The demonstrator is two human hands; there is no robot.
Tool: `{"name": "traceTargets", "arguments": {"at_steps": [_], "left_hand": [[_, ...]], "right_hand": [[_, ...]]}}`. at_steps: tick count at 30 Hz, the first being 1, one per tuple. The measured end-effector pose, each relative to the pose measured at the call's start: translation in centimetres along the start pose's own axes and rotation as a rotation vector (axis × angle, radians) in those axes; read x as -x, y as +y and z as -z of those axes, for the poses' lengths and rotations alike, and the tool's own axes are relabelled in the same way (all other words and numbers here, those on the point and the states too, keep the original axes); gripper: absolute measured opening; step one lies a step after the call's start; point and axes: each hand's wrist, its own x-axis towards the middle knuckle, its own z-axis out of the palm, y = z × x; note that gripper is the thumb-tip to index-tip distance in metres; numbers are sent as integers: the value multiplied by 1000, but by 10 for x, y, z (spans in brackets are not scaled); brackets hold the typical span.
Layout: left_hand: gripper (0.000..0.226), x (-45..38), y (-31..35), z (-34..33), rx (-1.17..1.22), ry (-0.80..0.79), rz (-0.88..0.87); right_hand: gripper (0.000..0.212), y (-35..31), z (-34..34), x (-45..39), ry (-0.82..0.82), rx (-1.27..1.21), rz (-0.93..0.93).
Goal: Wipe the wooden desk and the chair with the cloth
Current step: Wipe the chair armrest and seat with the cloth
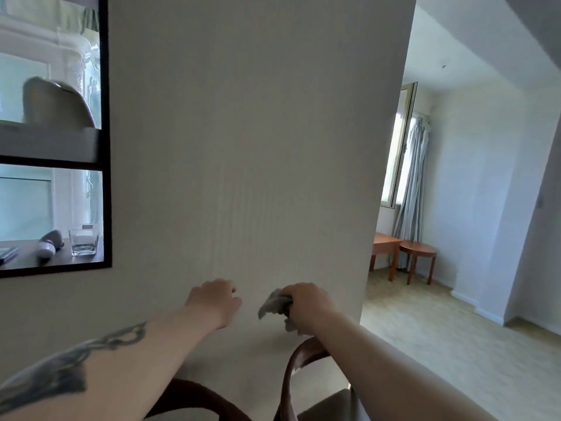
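Right hand (305, 300) up in front of a plain pale wall (243, 147), fingers curled tight round a crumpled grey cloth (274, 305). Cloth bunched in the fist, most of it poking out to the left of the knuckles, a small bit hanging down under the hand. Left hand (214, 302) just beside it, a small gap between, not touching the cloth. Left fingers bent loosely, holding nothing. A dark tattoo on the left forearm, low at the left edge.

Below the hands, the curved dark wooden back of a chair (299, 357), right under the right wrist. Cannot tell if the arm touches it. A grey seat pad at the bottom, beside the right forearm.

On the left, a big mirror (104, 147) with a black frame on the wall. In the glass, low down, a wooden desk top with a clear square glass (84, 242) on it and a small grey and white thing (48, 246) next to it, too blurry to name.

On the right, an open room with a pale floor. Far off, a round wooden side table (418, 253) just beside another wooden table, with light curtains (414, 177) hanging by a window behind them.
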Motion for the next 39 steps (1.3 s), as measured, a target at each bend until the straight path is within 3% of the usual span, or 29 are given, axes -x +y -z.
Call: {"name": "traceTargets", "arguments": {"at_steps": [9,16,26,33,39], "left_hand": [[45,42,132,-10,61,40,-48],[33,52,172,-34,78,-15,22],[23,-2,205,-65,76,-63,38],[28,-28,289,-113,106,-111,-69],[31,-50,372,-126,115,-24,-70]], "right_hand": [[49,90,38,63,74,8,6],[54,161,35,70,46,38,-34],[46,224,41,45,89,-37,-76],[41,313,51,37,113,-68,-186],[49,397,75,27,152,-100,-199]]}}
